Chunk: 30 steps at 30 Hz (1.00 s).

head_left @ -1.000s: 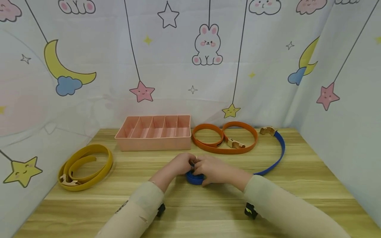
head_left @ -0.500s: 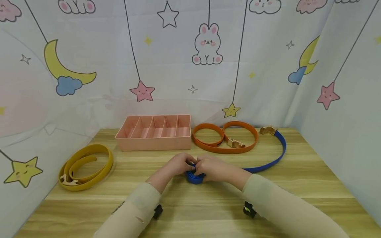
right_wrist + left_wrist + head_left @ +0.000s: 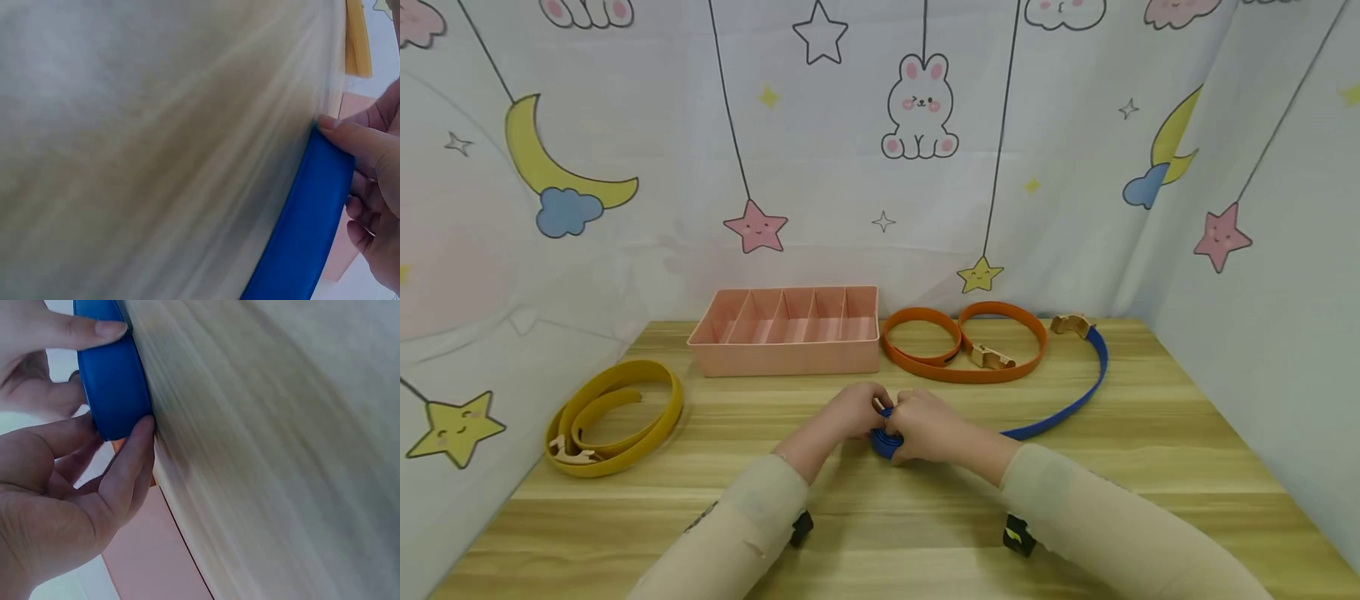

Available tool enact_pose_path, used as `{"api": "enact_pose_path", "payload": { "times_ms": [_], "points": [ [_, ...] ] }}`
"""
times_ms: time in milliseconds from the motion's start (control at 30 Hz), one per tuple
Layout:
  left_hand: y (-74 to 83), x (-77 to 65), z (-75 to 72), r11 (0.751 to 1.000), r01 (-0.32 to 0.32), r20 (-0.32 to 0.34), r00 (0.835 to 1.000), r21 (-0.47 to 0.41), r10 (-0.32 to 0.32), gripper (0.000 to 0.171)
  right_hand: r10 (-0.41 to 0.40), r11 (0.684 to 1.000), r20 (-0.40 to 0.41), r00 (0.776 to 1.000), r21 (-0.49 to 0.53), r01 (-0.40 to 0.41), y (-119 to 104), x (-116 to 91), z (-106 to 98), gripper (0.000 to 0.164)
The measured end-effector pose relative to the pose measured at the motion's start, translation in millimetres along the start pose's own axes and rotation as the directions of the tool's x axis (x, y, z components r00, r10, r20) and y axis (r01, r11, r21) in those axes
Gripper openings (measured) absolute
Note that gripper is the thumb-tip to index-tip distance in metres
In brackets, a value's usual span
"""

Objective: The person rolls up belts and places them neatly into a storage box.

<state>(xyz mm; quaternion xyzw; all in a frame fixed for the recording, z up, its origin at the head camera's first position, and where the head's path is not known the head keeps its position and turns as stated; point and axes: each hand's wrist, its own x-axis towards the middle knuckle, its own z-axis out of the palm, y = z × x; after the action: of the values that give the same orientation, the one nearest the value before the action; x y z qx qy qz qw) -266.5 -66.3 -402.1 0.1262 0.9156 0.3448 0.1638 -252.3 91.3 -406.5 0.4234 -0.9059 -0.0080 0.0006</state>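
A blue belt [image 3: 887,444] is partly wound into a tight coil at the middle of the table. Its loose strap curves right and back to a gold buckle [image 3: 1070,325]. My left hand [image 3: 855,411] grips the coil's left side; in the left wrist view its thumb and fingertips pinch the blue belt [image 3: 115,387] along both edges. From the right, my right hand [image 3: 928,427] holds the same coil, its thumb lying on the outer turn. Close up, the right wrist view has the right hand [image 3: 378,159] pinching the strap. The coil stands on edge, its centre partly hidden by fingers.
Behind the hands stands a pink box [image 3: 786,360] with several compartments. An orange belt [image 3: 966,373] with a gold buckle lies in loops beside it. At left rests a coiled yellow belt [image 3: 613,458]. A patterned white curtain [image 3: 842,167] encloses the wooden table [image 3: 895,550].
My hands stay at the coil while the fingers shift around it. The right hand has moved slightly left, and the loose blue strap has been drawn in a little toward the coil.
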Motion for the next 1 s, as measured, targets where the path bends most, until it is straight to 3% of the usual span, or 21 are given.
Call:
{"api": "enact_pose_path", "payload": {
  "times_ms": [100, 300, 433, 633, 833, 1000],
  "points": [
    [0.4, 1.6, -3.3, 1.0, -0.013, 0.028, 0.999, -0.027, 0.014, 0.02, -0.024, 1.0, -0.015, 1.0, -0.021, 0.023, 0, -1, -1, 0.031],
    [-1.3, 5.9, -6.4, 0.999, -0.033, 0.087, 0.996, -0.037, 0.036, 0.021, -0.182, 0.975, -0.026, 0.983, -0.134, 0.177, 8, -5, -3, 0.042],
    [-1.4, 8.1, -7.9, 0.999, -0.032, 0.12, 0.992, -0.024, 0.034, 0.022, -0.239, 0.966, -0.014, 0.971, -0.104, 0.236, 15, -9, -5, 0.047],
    [-0.9, 9.3, -7.8, 0.998, -0.056, 0.14, 0.989, -0.005, 0.056, 0.019, -0.269, 0.962, 0.01, 0.963, -0.048, 0.269, 24, -12, -7, 0.043],
    [-3.8, 8.2, -6.6, 0.997, -0.063, 0.141, 0.988, -0.035, 0.068, 0.023, -0.31, 0.947, -0.001, 0.951, -0.086, 0.309, 23, -10, -6, 0.032],
    [-5.1, 6.2, -4.7, 0.998, -0.054, 0.089, 0.995, -0.015, 0.055, 0.03, -0.262, 0.96, -0.009, 0.965, -0.103, 0.259, 15, -6, -7, 0.028]
  ]
}}
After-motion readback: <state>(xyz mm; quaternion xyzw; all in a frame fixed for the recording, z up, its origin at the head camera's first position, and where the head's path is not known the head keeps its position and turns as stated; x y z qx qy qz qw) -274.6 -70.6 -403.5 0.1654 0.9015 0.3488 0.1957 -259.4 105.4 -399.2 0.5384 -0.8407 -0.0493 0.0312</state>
